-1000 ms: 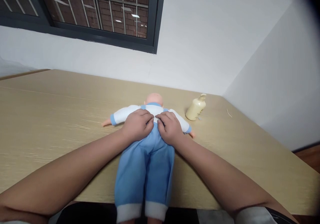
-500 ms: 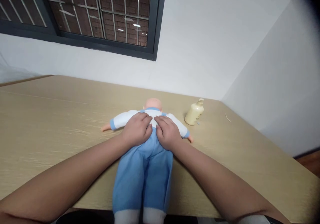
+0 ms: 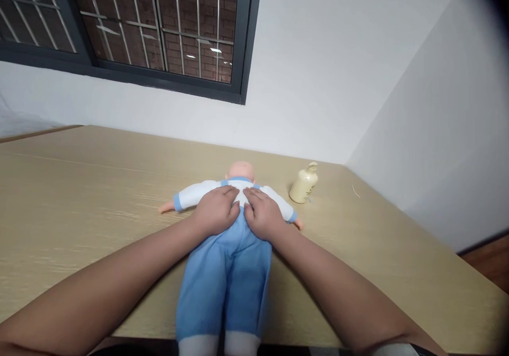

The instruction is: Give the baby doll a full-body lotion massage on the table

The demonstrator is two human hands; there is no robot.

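Observation:
A baby doll (image 3: 228, 260) lies face down in front of me, its head pointing away and its arms spread to both sides. It wears blue trousers and a white top with blue cuffs and collar. My left hand (image 3: 218, 208) lies on the left side of its back, fingers stretched out and pointing inward. On the right side of the back, my right hand (image 3: 261, 213) rests the same way, its fingers extended. Between the fingertips a narrow strip of white cloth shows. The doll's feet reach past the near table edge and are cut off by the frame.
A cream pump bottle (image 3: 304, 185) stands on the wooden table (image 3: 99, 197) to the right of the doll. Farther right lies a thin pale strand (image 3: 355, 191). Behind the table rises a white wall (image 3: 310, 69) with a barred window (image 3: 167, 27).
The view has shifted slightly, so the whole scene sits a little lower and further left. Both hands stay flat on the doll's back, with hardly any visible movement.

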